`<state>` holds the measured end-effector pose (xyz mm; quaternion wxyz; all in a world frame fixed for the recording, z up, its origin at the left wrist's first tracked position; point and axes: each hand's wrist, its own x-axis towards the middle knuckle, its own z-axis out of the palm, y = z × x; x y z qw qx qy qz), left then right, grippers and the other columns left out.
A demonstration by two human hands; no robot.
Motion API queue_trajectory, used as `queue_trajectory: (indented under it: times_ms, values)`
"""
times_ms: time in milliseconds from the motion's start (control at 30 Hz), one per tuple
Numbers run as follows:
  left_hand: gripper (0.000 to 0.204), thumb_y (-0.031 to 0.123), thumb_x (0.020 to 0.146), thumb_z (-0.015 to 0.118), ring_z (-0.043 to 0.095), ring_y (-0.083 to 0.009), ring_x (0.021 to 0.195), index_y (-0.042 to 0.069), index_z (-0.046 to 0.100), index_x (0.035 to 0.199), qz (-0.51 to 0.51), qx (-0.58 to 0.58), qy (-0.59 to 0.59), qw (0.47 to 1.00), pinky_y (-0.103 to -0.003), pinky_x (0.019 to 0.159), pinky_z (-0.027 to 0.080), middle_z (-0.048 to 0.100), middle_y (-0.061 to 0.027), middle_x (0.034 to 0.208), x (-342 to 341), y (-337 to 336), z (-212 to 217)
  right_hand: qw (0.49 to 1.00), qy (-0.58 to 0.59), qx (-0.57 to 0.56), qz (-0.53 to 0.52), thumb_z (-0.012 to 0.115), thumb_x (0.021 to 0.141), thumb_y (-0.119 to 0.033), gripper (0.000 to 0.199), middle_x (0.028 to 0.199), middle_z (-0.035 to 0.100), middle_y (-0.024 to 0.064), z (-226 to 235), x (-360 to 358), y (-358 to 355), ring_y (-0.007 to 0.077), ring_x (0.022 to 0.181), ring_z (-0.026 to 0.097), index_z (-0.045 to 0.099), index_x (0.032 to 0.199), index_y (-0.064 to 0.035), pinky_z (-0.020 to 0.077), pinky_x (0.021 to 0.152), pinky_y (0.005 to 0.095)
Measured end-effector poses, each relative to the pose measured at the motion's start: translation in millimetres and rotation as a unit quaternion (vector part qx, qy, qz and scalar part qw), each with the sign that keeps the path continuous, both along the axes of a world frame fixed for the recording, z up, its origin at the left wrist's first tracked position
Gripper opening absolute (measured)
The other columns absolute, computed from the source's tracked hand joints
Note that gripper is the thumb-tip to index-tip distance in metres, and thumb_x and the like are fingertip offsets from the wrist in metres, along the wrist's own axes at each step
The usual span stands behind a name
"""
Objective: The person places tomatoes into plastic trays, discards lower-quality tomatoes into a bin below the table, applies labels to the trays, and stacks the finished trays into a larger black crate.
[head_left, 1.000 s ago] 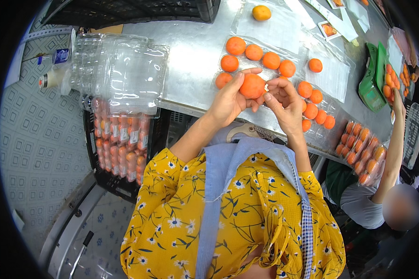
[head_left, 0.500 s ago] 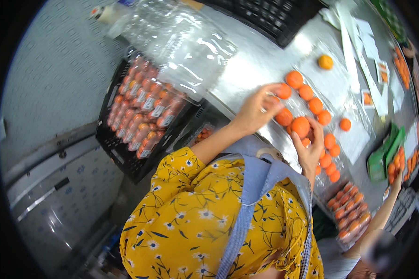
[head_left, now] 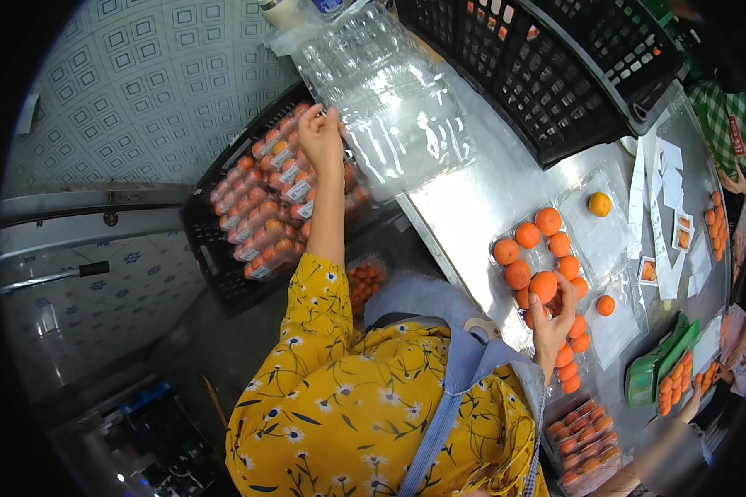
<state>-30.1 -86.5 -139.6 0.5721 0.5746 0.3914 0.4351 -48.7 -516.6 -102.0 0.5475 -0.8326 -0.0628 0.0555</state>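
My right hand (head_left: pixel 555 319) grips a mandarin (head_left: pixel 544 287) between thumb and fingers, just above a clear plastic tray holding two rows of mandarins (head_left: pixel 517 274). My left hand (head_left: pixel 319 137) is reached out over the black crate of packed fruit, beside the edge of a stack of clear plastic clamshells (head_left: pixel 406 124). Its fingers are half bent and apart, with nothing visible in them. Under it, sealed packs of mandarins (head_left: pixel 261 219) fill the black crate (head_left: pixel 205 248). To the right of the tray lie a yellower mandarin (head_left: pixel 599 205) and another loose mandarin (head_left: pixel 605 306).
A large black crate (head_left: pixel 547 124) stands at the back of the metal table (head_left: pixel 452 199). Filled packs (head_left: pixel 584 443) lie at the near right. Paper strips (head_left: pixel 651 199), a green basket (head_left: pixel 659 364) and other people's hands are on the right side.
My left hand has left the tray and swung far left to the crate and clamshell stack. My right hand still holds a mandarin over the tray. The view has shifted.
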Motion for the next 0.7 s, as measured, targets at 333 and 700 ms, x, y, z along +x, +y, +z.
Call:
queue_trajectory:
  times_ms: [333,700]
  values:
    - [0.016,0.002,0.08,0.055,0.058,-0.0184,0.07,-0.001,0.054,0.095,0.167,-0.027,-0.02,0.985,-0.027,0.061,0.047,0.06,-0.0115,0.085,68,85,-32,0.999,0.032,0.025,-0.028,0.071,0.068,-0.013,0.041,0.093,0.047,0.0034,-2,-10,-9,0.0126,0.082,0.049,0.052,0.103,-0.0026,0.0419,0.072,0.0253]
    - [0.038,0.026,0.081,0.052,0.028,-0.0323,0.122,0.008,0.048,0.114,0.094,0.242,0.408,0.875,-0.055,0.096,0.023,0.036,-0.0171,0.129,62,62,-25,0.998,0.035,0.032,-0.045,0.071,0.067,-0.011,0.043,0.094,0.048,0.0036,-6,-14,-6,0.0135,0.082,0.049,0.052,0.104,-0.003,0.0417,0.073,0.0254]
